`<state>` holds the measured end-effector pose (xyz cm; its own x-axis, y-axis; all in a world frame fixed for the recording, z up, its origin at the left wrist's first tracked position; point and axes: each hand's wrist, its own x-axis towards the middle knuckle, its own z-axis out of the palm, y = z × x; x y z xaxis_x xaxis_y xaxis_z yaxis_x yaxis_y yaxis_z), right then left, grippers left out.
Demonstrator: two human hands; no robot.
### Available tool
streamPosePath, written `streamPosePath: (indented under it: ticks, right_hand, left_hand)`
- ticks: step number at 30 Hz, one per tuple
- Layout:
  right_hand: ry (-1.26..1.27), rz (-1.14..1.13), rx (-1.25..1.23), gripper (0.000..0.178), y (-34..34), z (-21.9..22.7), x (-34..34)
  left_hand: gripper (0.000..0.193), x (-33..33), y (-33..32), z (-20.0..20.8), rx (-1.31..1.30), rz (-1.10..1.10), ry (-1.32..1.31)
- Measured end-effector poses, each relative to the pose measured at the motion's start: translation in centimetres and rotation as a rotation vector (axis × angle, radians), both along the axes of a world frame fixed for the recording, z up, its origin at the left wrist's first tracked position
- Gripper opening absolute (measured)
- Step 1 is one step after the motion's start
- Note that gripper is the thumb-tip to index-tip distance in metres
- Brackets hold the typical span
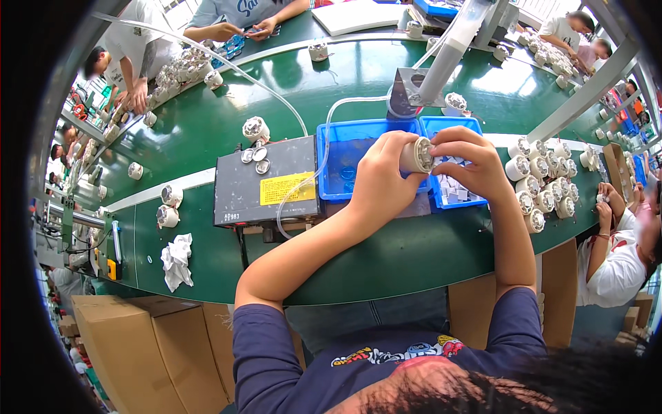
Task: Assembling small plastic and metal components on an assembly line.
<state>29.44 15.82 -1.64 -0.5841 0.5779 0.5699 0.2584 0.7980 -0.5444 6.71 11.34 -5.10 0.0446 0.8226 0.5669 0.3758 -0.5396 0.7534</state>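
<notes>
My left hand (pixel 379 169) is wrapped round a cream-white cylindrical housing (pixel 409 159), holding it sideways above the blue bins. Its silvery, patterned round end is turned to the right. At that end are the bent fingers of my right hand (pixel 477 160), with fingertips close together against the face. Whether they pinch a small piece there is too small to tell. Below my right hand, a smaller blue bin (pixel 452 124) holds small white pieces (pixel 455 192). Behind my left hand stands a larger blue bin (pixel 369 128), partly covered by the hand.
Left of the bins stands a black box (pixel 265 169) with a yellow label and small round metal parts on top. Several similar housings (pixel 545 181) cluster at right. A crumpled white cloth (pixel 178 262) lies at left. A metal post (pixel 452 58) rises behind the bins. Co-workers sit around.
</notes>
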Motion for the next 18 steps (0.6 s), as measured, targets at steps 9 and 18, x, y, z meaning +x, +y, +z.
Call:
streamPosePath:
  ticks: [9,18]
  right_hand:
    - [0.258,-0.227,-0.499,0.014,-0.3,-1.5,-1.0]
    - [0.451,-0.164,-0.745,0.018,0.5,-3.3,-1.2]
  left_hand:
    - [0.055,-0.2,0.3,0.0,0.184,0.117,0.113]
    - [0.061,-0.4,0.3,-0.1,-0.141,0.003,-0.185]
